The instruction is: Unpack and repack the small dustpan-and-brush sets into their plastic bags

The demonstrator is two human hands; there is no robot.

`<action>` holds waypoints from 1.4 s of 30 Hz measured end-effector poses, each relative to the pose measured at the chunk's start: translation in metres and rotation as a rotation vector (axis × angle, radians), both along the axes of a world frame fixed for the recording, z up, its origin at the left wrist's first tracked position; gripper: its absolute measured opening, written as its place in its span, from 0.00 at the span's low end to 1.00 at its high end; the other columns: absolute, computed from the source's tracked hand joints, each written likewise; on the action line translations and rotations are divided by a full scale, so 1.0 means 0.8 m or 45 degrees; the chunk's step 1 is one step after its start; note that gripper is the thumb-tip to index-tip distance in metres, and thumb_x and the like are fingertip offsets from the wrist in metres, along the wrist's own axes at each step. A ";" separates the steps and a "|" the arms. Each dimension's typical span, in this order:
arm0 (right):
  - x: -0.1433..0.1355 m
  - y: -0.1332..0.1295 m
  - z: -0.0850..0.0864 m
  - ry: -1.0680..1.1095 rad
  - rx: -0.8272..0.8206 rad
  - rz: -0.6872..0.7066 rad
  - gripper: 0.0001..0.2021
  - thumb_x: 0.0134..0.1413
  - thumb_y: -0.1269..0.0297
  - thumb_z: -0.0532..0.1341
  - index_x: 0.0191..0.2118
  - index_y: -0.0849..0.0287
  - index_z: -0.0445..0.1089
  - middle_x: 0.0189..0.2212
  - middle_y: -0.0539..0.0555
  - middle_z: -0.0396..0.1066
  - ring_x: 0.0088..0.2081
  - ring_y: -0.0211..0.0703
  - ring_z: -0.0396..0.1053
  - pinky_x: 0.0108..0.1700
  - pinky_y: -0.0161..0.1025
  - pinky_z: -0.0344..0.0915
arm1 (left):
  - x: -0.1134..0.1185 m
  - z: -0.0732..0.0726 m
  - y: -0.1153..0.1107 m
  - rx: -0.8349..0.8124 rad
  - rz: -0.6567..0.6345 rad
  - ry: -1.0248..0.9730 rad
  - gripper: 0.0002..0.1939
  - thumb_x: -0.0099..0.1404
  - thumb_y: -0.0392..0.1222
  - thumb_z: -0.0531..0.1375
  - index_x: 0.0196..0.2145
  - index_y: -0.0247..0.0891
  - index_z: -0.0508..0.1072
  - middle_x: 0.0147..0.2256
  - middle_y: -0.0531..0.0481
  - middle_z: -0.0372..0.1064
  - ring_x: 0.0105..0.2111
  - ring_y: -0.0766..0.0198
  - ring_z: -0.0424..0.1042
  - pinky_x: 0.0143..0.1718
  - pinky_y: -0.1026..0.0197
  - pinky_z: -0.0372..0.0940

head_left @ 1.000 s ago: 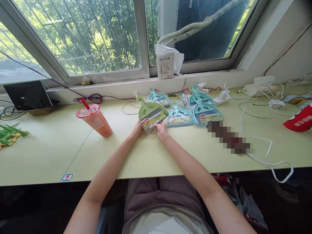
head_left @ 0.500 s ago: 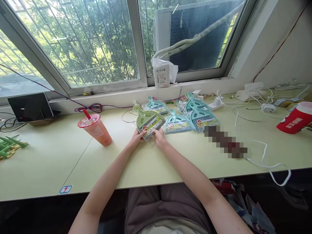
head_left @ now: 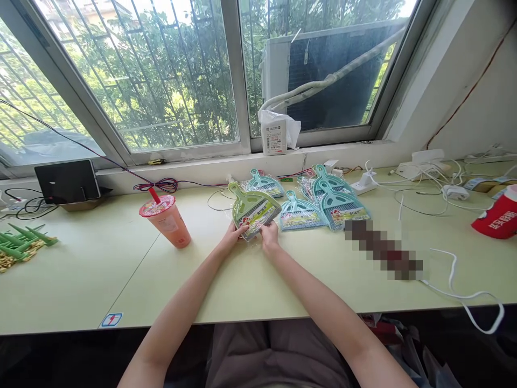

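Between my hands is a green mini dustpan-and-brush set [head_left: 253, 207] in clear plastic wrap with a printed label, tilted above the table. My left hand [head_left: 233, 236] grips its lower left corner, the thumb lying over the front. My right hand [head_left: 270, 236] is closed at its lower right edge. Just right of it lies a light-blue dustpan set [head_left: 302, 212], also wrapped. More blue sets [head_left: 343, 205] overlap in a pile beyond that, and another blue set [head_left: 264, 183] lies behind the green one.
A pink drink cup with a red straw [head_left: 167, 221] stands to the left. Farther left are a black tablet [head_left: 67, 183] and green pointed pieces [head_left: 22, 242]. On the right are a blurred-out object [head_left: 383, 250], a white cord [head_left: 460, 295], a red cup [head_left: 498, 215] and tangled cables.
The view has shifted slightly, so the whole scene sits a little lower and mostly farther right. Both hands keep hold of the green dustpan set, with little other movement.
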State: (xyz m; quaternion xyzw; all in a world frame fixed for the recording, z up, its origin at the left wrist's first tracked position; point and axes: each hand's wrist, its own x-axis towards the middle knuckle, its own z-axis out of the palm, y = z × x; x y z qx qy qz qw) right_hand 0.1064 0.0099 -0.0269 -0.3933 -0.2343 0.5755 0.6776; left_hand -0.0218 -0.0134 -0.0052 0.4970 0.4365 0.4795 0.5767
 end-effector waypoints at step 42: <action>0.044 -0.012 0.041 -1.621 0.714 -0.240 0.25 0.48 0.84 0.55 0.45 0.48 0.74 0.60 0.52 0.62 0.66 0.48 0.49 0.67 0.61 0.30 | -0.061 0.018 0.028 -0.231 0.448 -0.228 0.11 0.50 0.31 0.59 0.32 0.35 0.62 0.19 0.57 0.63 0.12 0.75 0.57 0.09 0.72 0.45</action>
